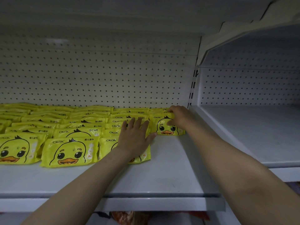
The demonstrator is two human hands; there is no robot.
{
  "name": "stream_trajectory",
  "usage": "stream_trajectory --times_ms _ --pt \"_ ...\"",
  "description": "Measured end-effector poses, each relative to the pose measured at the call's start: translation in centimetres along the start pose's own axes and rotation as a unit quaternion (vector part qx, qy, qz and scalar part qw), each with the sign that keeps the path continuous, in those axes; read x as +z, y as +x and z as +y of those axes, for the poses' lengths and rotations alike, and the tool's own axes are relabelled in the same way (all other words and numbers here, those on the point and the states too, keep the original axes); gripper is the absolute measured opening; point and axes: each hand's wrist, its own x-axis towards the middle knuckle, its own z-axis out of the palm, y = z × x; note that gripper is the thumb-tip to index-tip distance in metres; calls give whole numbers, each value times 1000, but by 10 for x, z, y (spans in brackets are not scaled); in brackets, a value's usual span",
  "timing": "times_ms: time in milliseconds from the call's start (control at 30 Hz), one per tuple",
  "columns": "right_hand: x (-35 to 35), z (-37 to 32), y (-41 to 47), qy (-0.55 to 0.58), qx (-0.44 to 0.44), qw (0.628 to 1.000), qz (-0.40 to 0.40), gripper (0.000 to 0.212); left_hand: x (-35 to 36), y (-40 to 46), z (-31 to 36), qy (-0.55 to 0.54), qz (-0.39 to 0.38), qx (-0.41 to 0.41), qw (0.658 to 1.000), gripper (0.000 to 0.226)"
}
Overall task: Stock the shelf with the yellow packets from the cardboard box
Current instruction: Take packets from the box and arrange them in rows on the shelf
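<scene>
**Packet at the back right of the shelf**

The yellow packet [165, 126] lies near the shelf [170, 168] back right corner, ending the rows [69, 127]. My right hand [179, 117] pinches it; my left hand [135, 138] presses flat, fingers straight, on neighbouring packets.

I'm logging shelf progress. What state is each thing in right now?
Left hand: flat, pressing on a front-row packet.
Right hand: gripping the rightmost packet.
Yellow packets: lying in overlapping rows.
Shelf: partly stocked.
</scene>
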Motion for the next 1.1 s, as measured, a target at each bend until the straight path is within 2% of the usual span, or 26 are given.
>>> stream_trajectory --times_ms 233,367,533,700,900,1100 --pt "3 -2 0 -28 -3 1000 6 60 -4 1 1 3 -29 -4 1000 93" --pt "0 -11 -2 -80 -3 997 7 61 -10 1 2 -7 -55 -9 998 71" --pt "-16 -37 1 -108 -8 994 0 58 -38 5 -5 -67 -92 -34 993 67" --pt "-42 -98 -5 -60 -92 993 -29 57 -85 -13 -50 -166 -24 -120 978 67" --pt "-56 -208 -42 -11 -215 977 9 51 -136 -90 -146 -105 61 -192 974 60" --pt "-35 -346 -110 36 -306 950 45 52 -187 -215 -243 -22 125 -231 965 53"
